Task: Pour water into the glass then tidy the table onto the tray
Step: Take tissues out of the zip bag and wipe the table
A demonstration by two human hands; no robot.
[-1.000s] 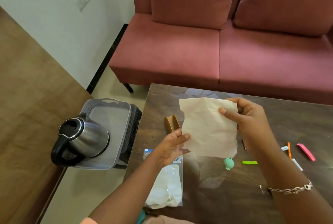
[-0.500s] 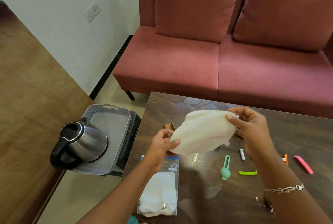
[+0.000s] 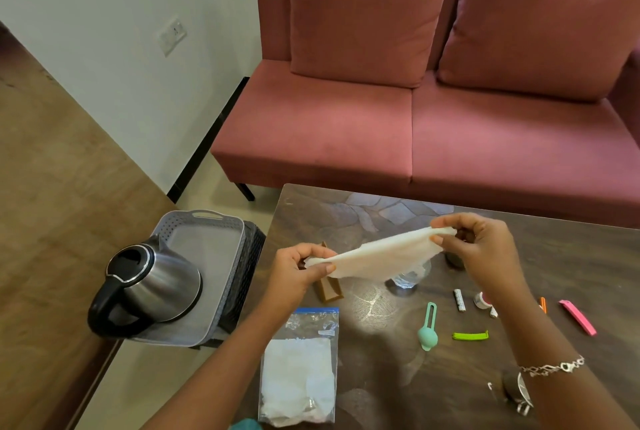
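Left hand (image 3: 294,270), right hand (image 3: 485,249) each pinch napkin (image 3: 381,256), screening probable glass (image 3: 407,280); kettle (image 3: 156,284) on tray (image 3: 207,242).

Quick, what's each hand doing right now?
Left hand: pinching one end of the white cloth.
Right hand: pinching its other end.

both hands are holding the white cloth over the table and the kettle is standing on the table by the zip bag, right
Not quite. The head view shows the kettle standing on the grey tray left of the table, not on it. The left hand and right hand do hold the white cloth over the table.
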